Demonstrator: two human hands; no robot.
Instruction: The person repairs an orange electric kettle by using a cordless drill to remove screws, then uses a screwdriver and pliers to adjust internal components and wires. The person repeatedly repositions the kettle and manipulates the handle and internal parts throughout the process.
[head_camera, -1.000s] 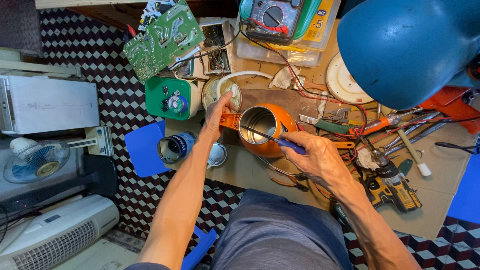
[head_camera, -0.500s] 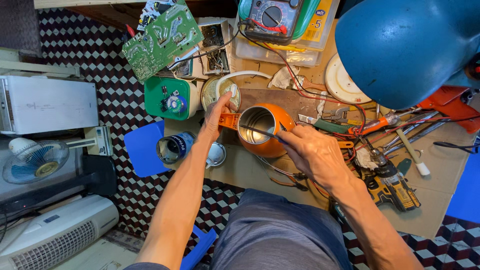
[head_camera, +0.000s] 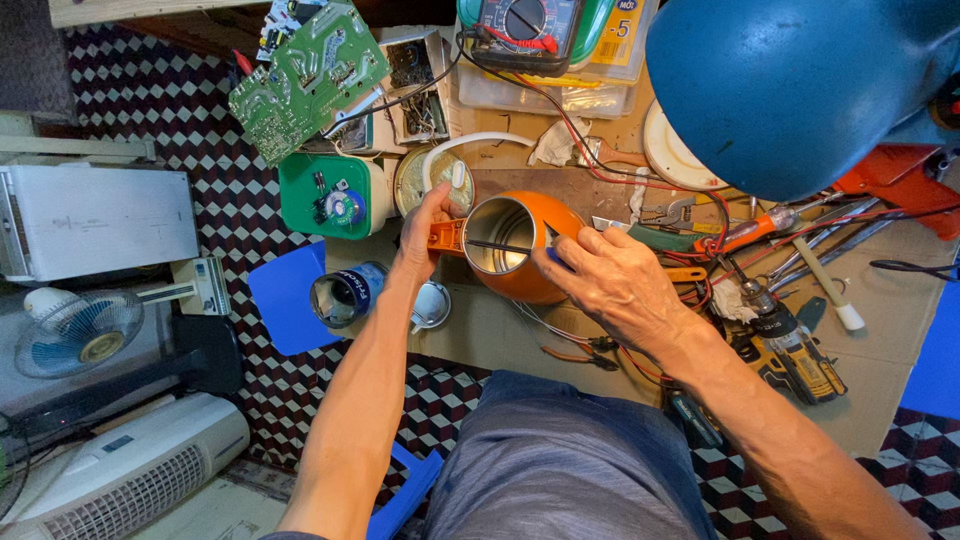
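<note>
An orange electric kettle (head_camera: 540, 285) with a shiny metal inside lies tipped on the workbench, its mouth facing up toward me. My left hand (head_camera: 422, 235) grips its orange handle at the left side. My right hand (head_camera: 610, 285) holds a screwdriver with a blue handle; its dark thin shaft (head_camera: 505, 245) reaches across the kettle's mouth toward the handle side. The blue handle is mostly hidden under my fingers.
A green circuit board (head_camera: 305, 80), a green box (head_camera: 330, 195), a multimeter (head_camera: 525, 20) and a large blue lamp shade (head_camera: 790, 90) ring the bench. A cordless drill (head_camera: 790, 345), screwdrivers and red wires lie at the right. A fan (head_camera: 75, 330) and white appliances stand on the floor at left.
My right hand has moved up and closer over the kettle's right rim, covering more of the blue handle. The left hand stays on the kettle's handle.
</note>
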